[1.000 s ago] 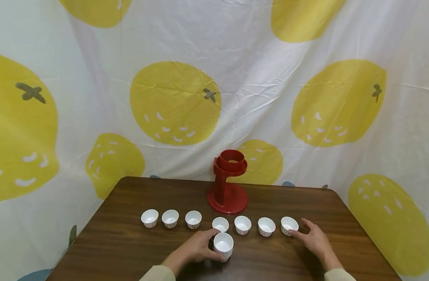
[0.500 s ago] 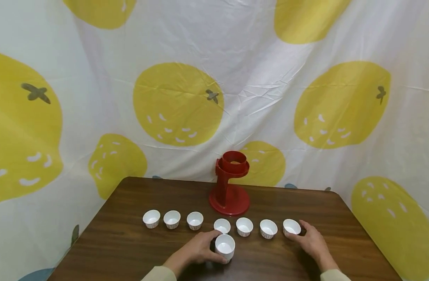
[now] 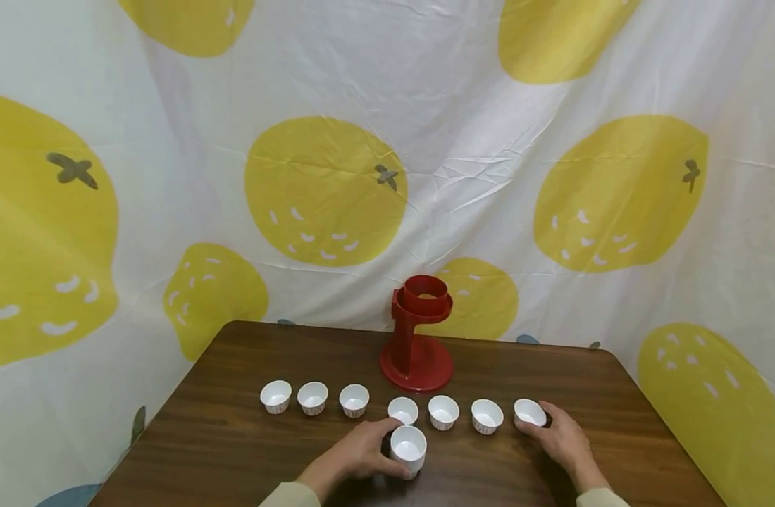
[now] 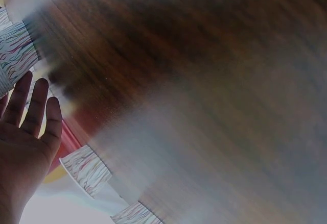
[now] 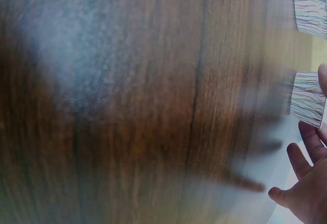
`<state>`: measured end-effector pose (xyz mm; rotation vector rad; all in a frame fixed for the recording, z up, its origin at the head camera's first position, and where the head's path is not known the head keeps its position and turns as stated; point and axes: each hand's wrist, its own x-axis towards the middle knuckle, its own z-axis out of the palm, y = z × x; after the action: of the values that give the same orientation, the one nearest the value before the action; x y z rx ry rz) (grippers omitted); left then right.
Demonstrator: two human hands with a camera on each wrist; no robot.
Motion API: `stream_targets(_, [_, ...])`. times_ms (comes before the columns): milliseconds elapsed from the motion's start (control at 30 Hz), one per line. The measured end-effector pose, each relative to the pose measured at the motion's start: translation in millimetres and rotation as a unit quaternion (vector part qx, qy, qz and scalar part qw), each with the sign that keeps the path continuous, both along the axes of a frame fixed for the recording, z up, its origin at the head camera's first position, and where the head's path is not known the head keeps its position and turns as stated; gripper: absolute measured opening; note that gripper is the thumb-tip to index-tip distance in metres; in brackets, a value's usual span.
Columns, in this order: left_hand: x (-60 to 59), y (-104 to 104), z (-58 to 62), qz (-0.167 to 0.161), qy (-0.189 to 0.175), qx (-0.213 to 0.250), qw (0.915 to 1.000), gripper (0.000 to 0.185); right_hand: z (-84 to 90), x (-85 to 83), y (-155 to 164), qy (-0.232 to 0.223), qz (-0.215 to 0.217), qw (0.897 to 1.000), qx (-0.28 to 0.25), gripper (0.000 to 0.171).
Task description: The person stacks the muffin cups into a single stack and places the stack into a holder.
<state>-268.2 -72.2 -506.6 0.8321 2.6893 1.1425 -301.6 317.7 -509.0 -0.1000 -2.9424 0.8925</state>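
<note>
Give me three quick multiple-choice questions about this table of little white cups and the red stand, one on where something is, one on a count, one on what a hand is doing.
1. Where is the red stand?
A. behind the row of cups
B. at the table's near edge
C. beside the left hand

2. How many white cups are on the table?
A. five
B. eight
C. eleven

3. What is the left hand doing?
A. lying flat, away from the cups
B. lifting the stand
C. holding the front cup

Answers: 1 A, the stand is at the far side, past the row. 2 B, seven in the row plus one in front. 3 C, its fingers curl round that cup; the right hand touches the rightmost cup.
</note>
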Motion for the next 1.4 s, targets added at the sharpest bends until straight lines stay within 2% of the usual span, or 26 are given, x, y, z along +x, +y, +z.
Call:
stream_targets(700, [-0.7, 0.5, -0.7, -0.005, 0.001, 0.003, 1.0, 0.06, 7.9, 9.1, -2.8, -0.001, -0.011, 1.0, -0.027, 0.088])
stream_targets(1400, [-1.0, 0.9, -1.5, -0.005, 0.005, -0.002, 1.0, 0.06, 18.7, 16.9, -16.7, 0.033, -0.02, 0.998, -0.055, 0.083])
